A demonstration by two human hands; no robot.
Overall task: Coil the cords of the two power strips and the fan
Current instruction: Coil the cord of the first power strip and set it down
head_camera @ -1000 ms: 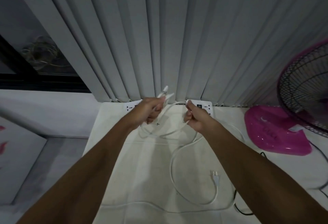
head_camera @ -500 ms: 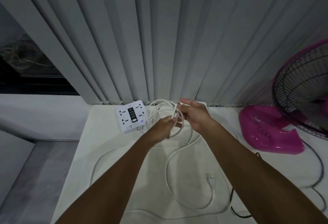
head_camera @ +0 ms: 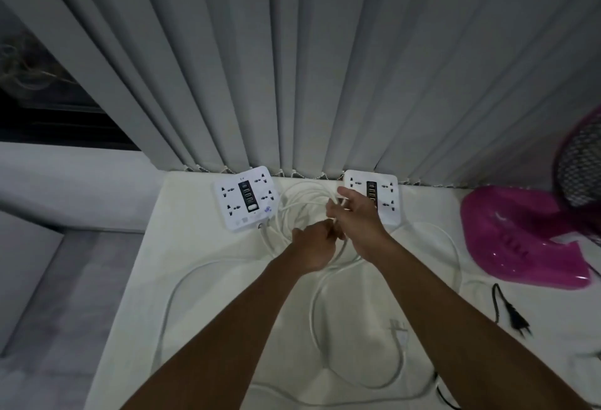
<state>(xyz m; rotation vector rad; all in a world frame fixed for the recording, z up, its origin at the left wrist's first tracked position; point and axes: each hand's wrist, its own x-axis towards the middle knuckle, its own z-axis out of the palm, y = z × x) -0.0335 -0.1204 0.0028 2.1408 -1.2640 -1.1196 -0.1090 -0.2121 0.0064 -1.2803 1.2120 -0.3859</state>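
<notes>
Head view: I'm watching both hands, left hand (head_camera: 312, 247) and right hand (head_camera: 357, 217), pinching the cord coil (head_camera: 302, 204); loose cord (head_camera: 325, 328) is trailing below the fingers, nearer the left.

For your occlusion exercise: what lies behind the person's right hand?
The right hand covers the left-front part of the right power strip; its sockets and dark centre panel show beside it. What that part of the strip holds is hidden.

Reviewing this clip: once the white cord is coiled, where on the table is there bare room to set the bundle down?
Bare patch: the table's left strip, between its left edge and the left power strip. The centre is crowded: both hands hold the coil, loose white cord loops below. Rightward lie the black plug and pink fan base.
</notes>
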